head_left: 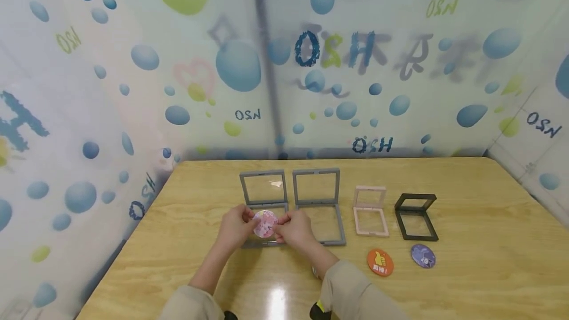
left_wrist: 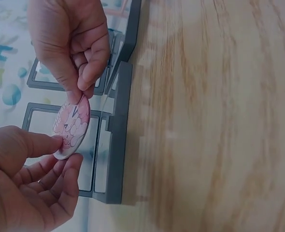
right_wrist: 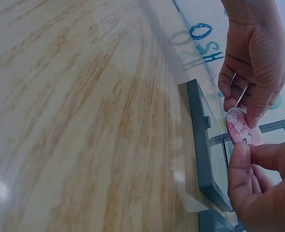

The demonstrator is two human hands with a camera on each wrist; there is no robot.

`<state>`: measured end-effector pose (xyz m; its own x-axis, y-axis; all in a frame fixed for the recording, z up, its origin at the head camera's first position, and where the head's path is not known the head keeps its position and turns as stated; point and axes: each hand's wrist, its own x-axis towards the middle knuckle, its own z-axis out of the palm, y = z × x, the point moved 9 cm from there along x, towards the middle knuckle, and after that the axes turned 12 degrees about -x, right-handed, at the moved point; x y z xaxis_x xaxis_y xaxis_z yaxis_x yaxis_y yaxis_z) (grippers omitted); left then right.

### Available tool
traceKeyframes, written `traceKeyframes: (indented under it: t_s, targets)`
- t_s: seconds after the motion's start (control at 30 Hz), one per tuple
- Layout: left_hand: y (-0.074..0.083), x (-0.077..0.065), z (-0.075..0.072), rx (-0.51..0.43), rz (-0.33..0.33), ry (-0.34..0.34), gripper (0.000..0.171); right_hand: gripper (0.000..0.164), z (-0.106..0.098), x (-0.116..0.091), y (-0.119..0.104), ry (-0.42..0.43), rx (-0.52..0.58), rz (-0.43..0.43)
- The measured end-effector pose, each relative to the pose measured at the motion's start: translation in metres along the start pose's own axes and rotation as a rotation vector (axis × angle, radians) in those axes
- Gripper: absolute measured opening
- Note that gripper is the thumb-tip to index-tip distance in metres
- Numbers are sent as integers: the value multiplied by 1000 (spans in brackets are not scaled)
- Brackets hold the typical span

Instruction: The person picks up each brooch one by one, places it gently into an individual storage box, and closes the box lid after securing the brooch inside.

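Observation:
A round pink badge [head_left: 265,224] with a printed picture is held up between both hands, over the left grey display frame [head_left: 264,244]. At its left edge, the left hand [head_left: 235,227] pinches it between thumb and fingers. On the opposite edge, the right hand [head_left: 297,230] does the same. In the left wrist view the badge [left_wrist: 74,126] appears tilted, its printed side showing. That grey frame stands open on the table, its lid raised behind; the hands and badge hide part of its base.
A second open grey frame [head_left: 341,226] stands beside the first. Further right are a small pink frame [head_left: 386,221] and a black frame [head_left: 433,231], both open. Before them lie an orange badge [head_left: 380,262] and a purple badge [head_left: 423,256]. Something small shows partly beneath the right forearm.

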<state>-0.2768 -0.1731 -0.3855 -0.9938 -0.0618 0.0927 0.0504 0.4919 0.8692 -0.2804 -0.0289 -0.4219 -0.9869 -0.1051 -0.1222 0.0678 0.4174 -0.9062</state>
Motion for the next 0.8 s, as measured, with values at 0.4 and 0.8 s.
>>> traceKeyframes:
  t_s: [0.4,0.8]
  targets:
    - [-2,8,5,103,40,18,13,5,1,10,3,71,-13,12]
    - [-1,9,13,167,80,-8,15,8,0,10,1,104,-77,-53]
